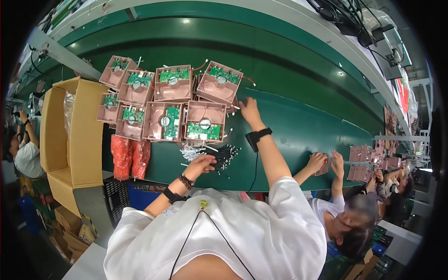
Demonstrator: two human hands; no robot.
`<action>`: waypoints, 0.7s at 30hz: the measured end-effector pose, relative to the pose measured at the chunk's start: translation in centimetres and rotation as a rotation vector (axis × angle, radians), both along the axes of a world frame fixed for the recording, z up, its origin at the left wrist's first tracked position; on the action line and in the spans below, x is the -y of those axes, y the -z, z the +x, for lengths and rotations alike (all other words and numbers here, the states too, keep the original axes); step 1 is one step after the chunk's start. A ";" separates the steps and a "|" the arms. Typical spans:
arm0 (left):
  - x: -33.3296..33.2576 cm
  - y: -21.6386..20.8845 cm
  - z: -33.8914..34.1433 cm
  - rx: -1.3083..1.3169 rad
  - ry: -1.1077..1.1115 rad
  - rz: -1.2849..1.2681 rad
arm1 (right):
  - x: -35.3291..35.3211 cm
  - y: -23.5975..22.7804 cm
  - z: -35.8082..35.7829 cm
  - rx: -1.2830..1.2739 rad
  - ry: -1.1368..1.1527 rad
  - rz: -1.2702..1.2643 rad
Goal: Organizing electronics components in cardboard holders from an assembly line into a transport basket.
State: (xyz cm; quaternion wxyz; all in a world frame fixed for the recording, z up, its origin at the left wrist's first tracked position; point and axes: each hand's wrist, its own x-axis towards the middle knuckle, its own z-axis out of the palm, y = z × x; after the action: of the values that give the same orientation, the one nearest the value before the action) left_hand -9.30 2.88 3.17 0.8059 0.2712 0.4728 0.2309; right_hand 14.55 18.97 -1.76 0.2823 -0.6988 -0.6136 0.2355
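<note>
Several pink plastic housings with green circuit boards inside stand stacked in two rows on the green bench. My right hand [250, 112] is stretched out beside the far right pink housing [219, 82], its fingers apart at that housing's lower right side. My left hand [199, 167] is held low over a loose pile of small black and white parts [226, 155]. Its fingers are curled together, and whatever they may hold is too small to make out. Just beyond it sits the near right pink housing [204, 122], with a green board and a round silver part inside.
Two red bubble-wrap bundles [131, 157] lie left of the pile. An open cardboard box [74, 140] stands at the left. To my right, a co-worker's hands [318, 162] handle a pink part; more pink housings [360, 163] stand beyond. A cable [255, 172] hangs from my right wristband.
</note>
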 end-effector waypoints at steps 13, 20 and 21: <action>-10.2 -19.5 -2.2 -0.366 0.306 0.907 | -1.9 1.5 -2.2 0.187 -0.183 -0.057; -19.0 -15.2 3.1 -1.463 0.402 1.441 | -1.4 2.1 -3.5 0.212 -0.097 -0.007; -19.7 -14.5 3.6 -1.566 0.524 1.379 | -1.3 1.8 -3.7 0.197 -0.073 -0.005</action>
State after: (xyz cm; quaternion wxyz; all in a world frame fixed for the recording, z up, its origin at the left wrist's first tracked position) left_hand -5.69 22.56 17.70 -0.0232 0.8326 0.5525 0.0299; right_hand 10.82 20.27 -3.53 0.2101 -0.6965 -0.6628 0.1775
